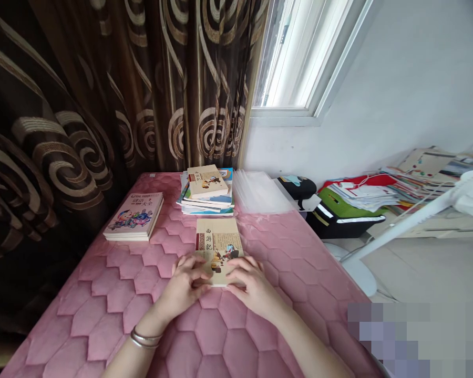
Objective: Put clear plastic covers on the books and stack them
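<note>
A cream paperback book (220, 241) with Chinese characters and small painted figures on its cover lies flat on the pink quilted surface in front of me. My left hand (187, 278) grips its near left corner, fingers on the cover and thumb at the near edge. At the near right corner, my right hand (250, 281) holds the same book in a similar way. Two silvery bangles circle my left wrist. Just beyond the book is a pile of books (207, 205), topped by a smaller cream book (207, 180) with a similar cover.
Pink-covered books (136, 215) are stacked at the left. Clear plastic sleeves (262, 191) lie right of the pile. A patterned brown curtain (173, 94) hangs behind. Off the right edge stand a black and green box (345, 210), papers (418, 173) and a white fan (405, 223).
</note>
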The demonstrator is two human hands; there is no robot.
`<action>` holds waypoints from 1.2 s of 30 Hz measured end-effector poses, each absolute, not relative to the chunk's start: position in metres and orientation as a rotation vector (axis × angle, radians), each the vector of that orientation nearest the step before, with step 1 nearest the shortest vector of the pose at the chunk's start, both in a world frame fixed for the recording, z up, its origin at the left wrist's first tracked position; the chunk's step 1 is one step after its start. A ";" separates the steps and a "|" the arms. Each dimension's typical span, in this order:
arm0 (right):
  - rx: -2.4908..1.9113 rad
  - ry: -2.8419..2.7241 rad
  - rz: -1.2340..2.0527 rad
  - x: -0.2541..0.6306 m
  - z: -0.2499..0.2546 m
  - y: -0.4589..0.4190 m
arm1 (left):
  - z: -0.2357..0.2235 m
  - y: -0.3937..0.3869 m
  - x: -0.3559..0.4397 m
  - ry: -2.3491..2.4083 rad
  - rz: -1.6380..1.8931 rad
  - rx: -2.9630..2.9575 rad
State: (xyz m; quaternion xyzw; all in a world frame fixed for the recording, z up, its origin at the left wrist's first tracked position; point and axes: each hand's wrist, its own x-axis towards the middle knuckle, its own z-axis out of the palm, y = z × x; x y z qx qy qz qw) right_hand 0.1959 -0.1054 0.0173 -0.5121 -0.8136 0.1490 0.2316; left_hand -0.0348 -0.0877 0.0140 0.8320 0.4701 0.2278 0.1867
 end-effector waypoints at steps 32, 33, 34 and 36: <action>-1.295 -2.306 0.583 0.235 0.029 -0.095 | 0.024 -0.083 -0.046 1.294 0.550 2.337; -1.319 -2.297 0.534 0.228 0.028 -0.097 | 0.022 -0.085 -0.040 1.312 0.559 2.358; -1.334 -2.291 0.484 0.220 0.027 -0.098 | 0.020 -0.087 -0.034 1.324 0.572 2.379; -1.333 -2.291 0.395 0.202 0.023 -0.100 | 0.016 -0.091 -0.021 1.326 0.601 2.423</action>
